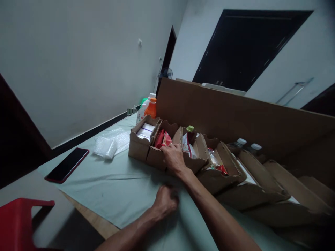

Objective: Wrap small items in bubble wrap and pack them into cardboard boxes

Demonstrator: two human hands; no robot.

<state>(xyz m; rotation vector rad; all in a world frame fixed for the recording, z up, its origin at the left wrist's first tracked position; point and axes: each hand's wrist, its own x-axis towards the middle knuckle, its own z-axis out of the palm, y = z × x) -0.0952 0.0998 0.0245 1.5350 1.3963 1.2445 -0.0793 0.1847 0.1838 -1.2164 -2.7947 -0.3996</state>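
My right hand (173, 157) reaches over the front edge of the second cardboard box (159, 158). Its fingers are closed at the lower end of a red packet (166, 138), which stands in that box beside another red packet (159, 138). Below and nearer to me, my left hand (164, 201) is over the green cloth (112, 190), apart from the boxes. It looks curled, but its fingers are turned away and smeared by motion. In the box at the left end (136, 148) are white cartons (146, 131).
More cardboard boxes with packets run right, before a tall cardboard panel (222, 111). Bottles (151, 108) stand behind the left end. Bubble wrap (106, 148) and a phone (68, 164) lie on the cloth. A red stool (15, 223) stands at lower left.
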